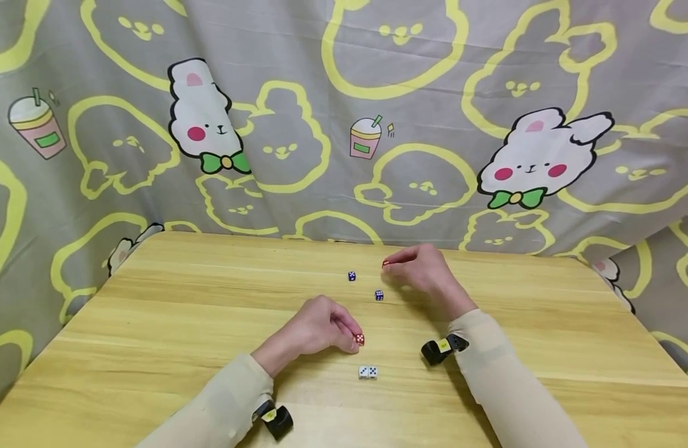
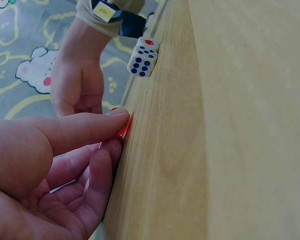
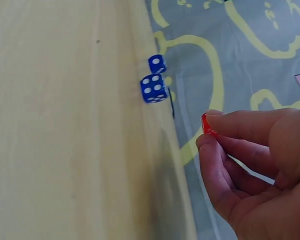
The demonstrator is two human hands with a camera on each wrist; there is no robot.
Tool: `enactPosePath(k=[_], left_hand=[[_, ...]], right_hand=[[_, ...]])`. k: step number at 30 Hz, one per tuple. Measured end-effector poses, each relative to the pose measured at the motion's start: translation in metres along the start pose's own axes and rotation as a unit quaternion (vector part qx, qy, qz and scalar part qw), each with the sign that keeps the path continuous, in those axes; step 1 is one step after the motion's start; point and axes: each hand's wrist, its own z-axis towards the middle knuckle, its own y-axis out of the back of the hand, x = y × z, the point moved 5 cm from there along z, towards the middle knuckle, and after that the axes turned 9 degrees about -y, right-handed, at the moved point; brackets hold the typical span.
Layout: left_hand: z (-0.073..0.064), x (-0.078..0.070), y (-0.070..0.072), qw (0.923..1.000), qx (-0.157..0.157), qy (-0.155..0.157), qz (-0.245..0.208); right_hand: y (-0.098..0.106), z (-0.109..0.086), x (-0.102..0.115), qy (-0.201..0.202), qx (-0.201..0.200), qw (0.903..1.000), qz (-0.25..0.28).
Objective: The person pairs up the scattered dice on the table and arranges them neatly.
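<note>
Grey curtain (image 1: 299,37) behind a wood table (image 1: 181,298).
Hangs in soft folds past the far edge and round both sides; bears thick yellow outlines (image 1: 396,92) of animals, a white rabbit (image 1: 531,149) at right with a green bow (image 1: 517,198), another rabbit (image 1: 198,118) at left, partly lost in a fold, and pink cups (image 1: 365,148) with green straws (image 1: 376,121). Below, pale yellow-brown, with grain running left to right.

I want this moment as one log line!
left hand: pinches red die | right hand: pinches second red die | blue dice: apart | white dice: side by side
</note>
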Motion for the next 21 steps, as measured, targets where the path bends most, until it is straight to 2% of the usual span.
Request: enactPosePath(k=[10, 21], left_hand=[[-0.001, 0.003, 0.002, 1.0, -0.001, 0.005, 0.0], [0.0, 0.0, 0.0, 1.0, 0.0, 0.004, -0.001]], right_hand=[[0.008, -0.014, 0.007, 0.016, 0.003, 0.9994, 0.031], [0.013, -0.036, 0.005, 0.045, -0.014, 0.9988, 0.011]])
